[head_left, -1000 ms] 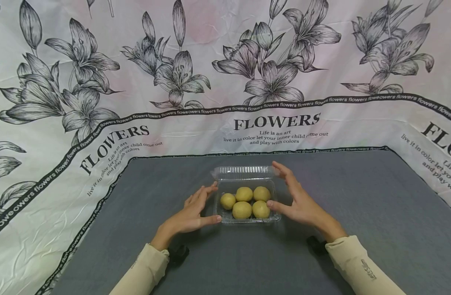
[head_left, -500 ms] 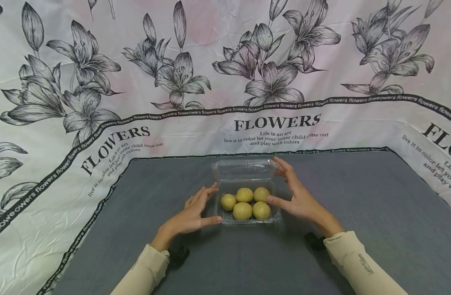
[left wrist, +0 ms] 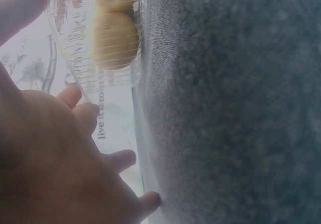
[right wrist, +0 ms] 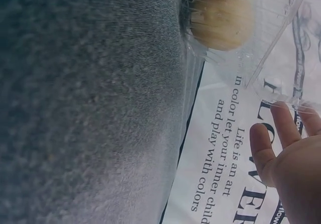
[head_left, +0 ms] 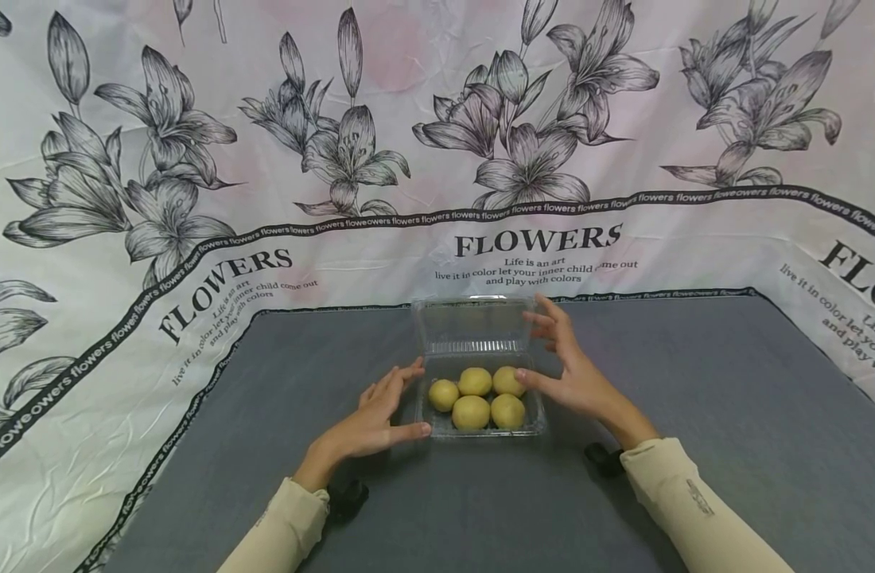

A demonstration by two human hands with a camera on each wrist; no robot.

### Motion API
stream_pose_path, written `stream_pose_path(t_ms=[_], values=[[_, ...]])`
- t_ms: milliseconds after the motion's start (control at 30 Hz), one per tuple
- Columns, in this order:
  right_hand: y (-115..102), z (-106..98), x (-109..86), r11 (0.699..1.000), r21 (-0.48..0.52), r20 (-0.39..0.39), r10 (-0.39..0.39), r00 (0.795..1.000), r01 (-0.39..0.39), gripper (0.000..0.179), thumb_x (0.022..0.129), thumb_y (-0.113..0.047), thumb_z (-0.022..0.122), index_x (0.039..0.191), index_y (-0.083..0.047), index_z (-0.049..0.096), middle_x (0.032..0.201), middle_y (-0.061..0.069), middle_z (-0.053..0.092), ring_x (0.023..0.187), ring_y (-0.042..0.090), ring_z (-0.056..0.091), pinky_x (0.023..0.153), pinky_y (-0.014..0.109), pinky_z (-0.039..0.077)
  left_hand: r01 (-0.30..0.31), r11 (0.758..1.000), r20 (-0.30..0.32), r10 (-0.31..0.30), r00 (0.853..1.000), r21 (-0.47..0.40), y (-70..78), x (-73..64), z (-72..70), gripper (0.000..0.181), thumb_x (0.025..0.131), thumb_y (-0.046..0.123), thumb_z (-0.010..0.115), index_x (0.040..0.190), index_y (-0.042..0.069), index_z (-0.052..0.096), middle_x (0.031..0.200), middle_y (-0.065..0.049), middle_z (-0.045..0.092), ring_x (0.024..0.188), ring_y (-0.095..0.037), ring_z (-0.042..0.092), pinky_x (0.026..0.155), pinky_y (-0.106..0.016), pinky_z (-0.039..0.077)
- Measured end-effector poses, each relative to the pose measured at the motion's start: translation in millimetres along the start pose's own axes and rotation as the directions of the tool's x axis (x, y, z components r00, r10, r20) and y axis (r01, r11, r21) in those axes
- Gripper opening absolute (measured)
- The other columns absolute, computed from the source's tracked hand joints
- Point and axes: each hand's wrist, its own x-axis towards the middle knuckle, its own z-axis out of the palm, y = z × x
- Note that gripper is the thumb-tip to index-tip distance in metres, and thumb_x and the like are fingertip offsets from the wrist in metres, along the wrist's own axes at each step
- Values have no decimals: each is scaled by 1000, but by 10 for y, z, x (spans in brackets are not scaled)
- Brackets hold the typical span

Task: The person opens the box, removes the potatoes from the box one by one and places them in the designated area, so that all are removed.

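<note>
A clear plastic clamshell box (head_left: 480, 434) sits on the table with several round yellow fruits (head_left: 470, 412) inside. Its hinged lid (head_left: 473, 325) stands raised at the back. My left hand (head_left: 366, 418) is at the box's left side, fingers spread, with thumb and index fingertips right at the wall. At the right side, my right hand (head_left: 581, 378) reaches up to the lid, its fingertips at the lid's right edge and partly behind it. The right thumb overlaps the back right fruit in the head view. In the right wrist view, fingers (right wrist: 285, 126) extend to the clear plastic edge.
The box rests on a grey cloth-covered table (head_left: 437, 509). Behind it hangs a white curtain (head_left: 380, 263) printed with flowers and lettering. Both forearms wear cream sleeves (head_left: 695, 493), with a dark wrist camera (head_left: 604, 460) under each wrist.
The lid has swung up from lying farther back to a more upright position. My right hand's fingers have risen with it, and the right wrist has shifted slightly left. The left hand stays in place.
</note>
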Motion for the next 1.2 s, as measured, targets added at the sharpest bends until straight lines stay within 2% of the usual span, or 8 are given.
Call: stream_pose_path(t_ms=[133, 233, 367, 633, 867, 1200], values=[[18, 2, 31, 1000, 6, 1, 18, 1000, -18, 103, 94, -11, 72, 163, -35, -2, 165, 20, 26, 143, 47, 34, 111, 73, 26, -2, 1000, 3, 2, 1000, 0, -3, -1, -1, 85, 97, 47, 67, 162, 19, 20, 173, 8, 3, 160, -33, -5, 120, -72, -5], [45, 3, 58, 1000, 13, 2, 23, 1000, -23, 103, 95, -11, 70, 162, -37, -3, 165, 20, 26, 143, 47, 34, 110, 72, 26, -2, 1000, 1, 2, 1000, 5, -6, 5, -2, 86, 96, 47, 68, 162, 18, 20, 173, 8, 4, 161, -30, 4, 120, -73, -4], [101, 6, 100, 1000, 16, 0, 23, 1000, -23, 104, 95, -10, 71, 163, -32, -4, 163, 23, 28, 139, 48, 38, 108, 70, 29, -2, 1000, -5, 2, 1000, 11, -4, 8, -4, 87, 96, 47, 68, 162, 18, 20, 173, 9, 5, 160, -28, 12, 120, -72, -3], [182, 3, 155, 998, 32, 13, 56, 998, -57, 103, 95, -11, 70, 164, -24, -6, 161, 27, 32, 134, 48, 44, 106, 68, 34, 2, 1000, -11, -2, 1000, 15, -10, 3, -2, 86, 94, 50, 69, 161, 22, 22, 173, 10, 6, 159, -29, 13, 120, -71, 1], [215, -19, 218, 992, 66, 37, 107, 994, -110, 99, 97, -15, 69, 164, -30, -3, 161, 26, 33, 135, 47, 46, 106, 64, 37, 11, 1000, -19, -11, 1000, 19, -8, 3, -9, 85, 94, 47, 70, 161, 22, 24, 173, 10, 7, 158, -30, 18, 119, -71, 4], [298, -38, 268, 984, 70, 80, 157, 984, -162, 96, 99, -19, 67, 164, -32, -2, 163, 23, 30, 136, 46, 44, 107, 64, 39, 4, 1000, -17, -3, 1000, 21, 4, 1, -6, 85, 95, 42, 71, 161, 19, 23, 173, 9, 8, 159, -30, 15, 119, -70, 5]])
